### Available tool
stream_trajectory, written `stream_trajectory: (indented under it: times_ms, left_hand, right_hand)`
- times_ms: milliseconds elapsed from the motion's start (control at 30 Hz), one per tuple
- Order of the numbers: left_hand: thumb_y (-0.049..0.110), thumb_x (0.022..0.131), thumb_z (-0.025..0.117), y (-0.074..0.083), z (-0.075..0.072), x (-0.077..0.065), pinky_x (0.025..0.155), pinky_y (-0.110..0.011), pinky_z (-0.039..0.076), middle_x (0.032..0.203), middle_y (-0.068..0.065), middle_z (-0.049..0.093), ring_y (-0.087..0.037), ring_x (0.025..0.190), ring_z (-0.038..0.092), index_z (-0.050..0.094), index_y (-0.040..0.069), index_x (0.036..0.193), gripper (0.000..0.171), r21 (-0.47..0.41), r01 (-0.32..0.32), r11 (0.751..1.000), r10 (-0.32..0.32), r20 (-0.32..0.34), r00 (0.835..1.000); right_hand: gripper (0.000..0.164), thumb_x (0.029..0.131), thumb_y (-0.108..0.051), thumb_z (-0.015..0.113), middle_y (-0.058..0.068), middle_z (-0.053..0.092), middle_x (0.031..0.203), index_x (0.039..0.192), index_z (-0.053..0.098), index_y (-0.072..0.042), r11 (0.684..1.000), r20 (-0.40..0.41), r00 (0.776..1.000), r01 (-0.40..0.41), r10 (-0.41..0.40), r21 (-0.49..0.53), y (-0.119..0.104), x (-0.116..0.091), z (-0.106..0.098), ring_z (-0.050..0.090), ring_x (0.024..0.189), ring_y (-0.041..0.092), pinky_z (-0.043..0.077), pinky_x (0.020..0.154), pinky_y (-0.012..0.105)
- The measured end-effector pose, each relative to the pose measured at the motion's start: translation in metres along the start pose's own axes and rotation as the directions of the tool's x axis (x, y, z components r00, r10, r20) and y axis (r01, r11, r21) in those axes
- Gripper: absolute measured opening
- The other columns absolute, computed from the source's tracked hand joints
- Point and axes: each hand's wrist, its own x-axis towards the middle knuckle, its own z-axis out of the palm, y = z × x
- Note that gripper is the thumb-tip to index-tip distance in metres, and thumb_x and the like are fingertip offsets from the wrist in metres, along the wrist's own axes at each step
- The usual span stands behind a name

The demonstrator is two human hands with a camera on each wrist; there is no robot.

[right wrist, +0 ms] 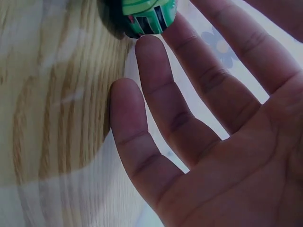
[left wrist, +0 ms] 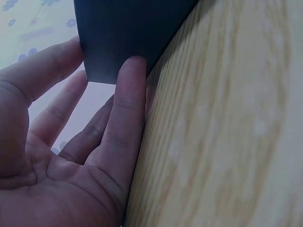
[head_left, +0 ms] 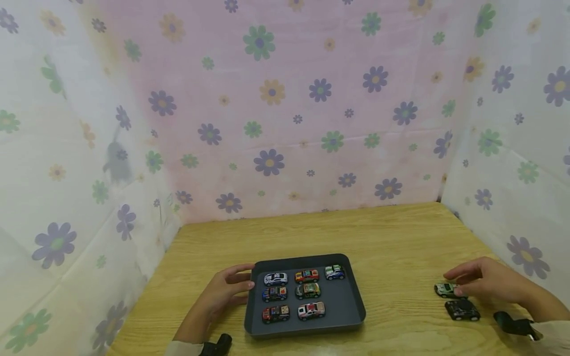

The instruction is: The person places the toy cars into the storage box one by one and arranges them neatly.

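A dark grey tray holds several small toy cars in rows, among them a white one, a red and yellow one and a green and white one. My left hand rests at the tray's left side. Its fingertips touch the outer wall, the fingers fairly straight. At the far right my right hand has thumb and fingers about a green toy car, seen from one end in the right wrist view. Just nearer than that car stands a black toy car.
The wood-grain table carries everything. Flower-patterned cloth hangs behind and along both sides. Black camera mounts sit on the wrists. Between the tray and the green car lies a stretch of bare tabletop.
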Motion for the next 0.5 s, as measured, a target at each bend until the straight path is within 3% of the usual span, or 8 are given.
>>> stream_trajectory:
  times_ms: [233, 500]
  left_hand:
    - [0.018, 0.09, 0.082, -0.0001, -0.0011, -0.0006, 0.091, -0.05, 0.062, 0.152, -0.03, 0.049, -0.034, 0.125, 0.064, 0.055, 0.011, 0.15, 0.066, -0.001, -0.003, 1.0, 0.003, 0.007, 1.0]
    - [0.017, 0.091, 0.081, 0.0003, -0.001, -0.0002, 0.091, -0.05, 0.062, 0.152, -0.03, 0.049, -0.034, 0.126, 0.064, 0.055, 0.011, 0.15, 0.064, 0.005, -0.002, 1.0, 0.002, 0.012, 1.0]
  right_hand:
    - [0.034, 0.1, -0.006, 0.067, 0.009, 0.075, 0.123, 0.129, 0.065, 0.011, 0.999, 0.007, 1.0, -0.018, 0.018, -0.029, 0.0013, 0.0012, 0.0018, 0.071, 0.103, 0.003, 0.059, 0.079, 0.021]
    - [0.027, 0.095, -0.015, 0.075, 0.006, 0.078, 0.113, 0.117, 0.075, -0.001, 0.984, -0.058, 0.994, -0.095, 0.088, -0.149, 0.0012, 0.0028, 0.0044, 0.069, 0.096, -0.003, 0.059, 0.074, 0.022]
